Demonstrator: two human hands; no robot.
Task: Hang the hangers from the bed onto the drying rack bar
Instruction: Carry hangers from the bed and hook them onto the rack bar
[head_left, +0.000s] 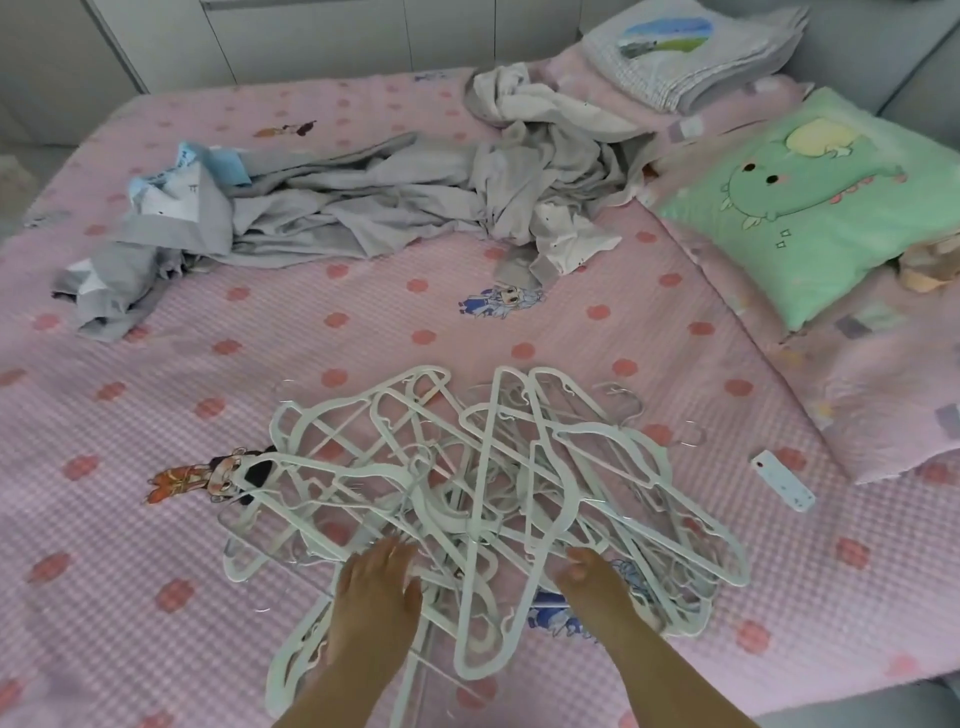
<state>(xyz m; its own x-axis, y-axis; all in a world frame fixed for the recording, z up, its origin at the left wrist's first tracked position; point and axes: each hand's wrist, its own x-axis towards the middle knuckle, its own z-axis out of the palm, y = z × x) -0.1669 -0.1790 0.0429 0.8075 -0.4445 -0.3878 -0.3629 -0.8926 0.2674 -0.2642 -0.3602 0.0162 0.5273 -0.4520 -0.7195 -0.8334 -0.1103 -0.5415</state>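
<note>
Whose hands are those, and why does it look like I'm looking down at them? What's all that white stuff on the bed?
The camera sits on a person's head, so you see what they see: their own two arms reaching forward. There is only this one picture. The white tangle is a pile of plastic hangers lying on a pink bed. The left hand rests on the pile with its fingers stretched out. The right hand touches the pile too, with its fingers curled. I can't tell whether it has caught a hanger. Further back lie crumpled grey clothes, a green pillow with a cartoon animal, and a folded blanket. A small white gadget, maybe a remote, lies right of the hangers. The drying rack isn't in view.
</note>
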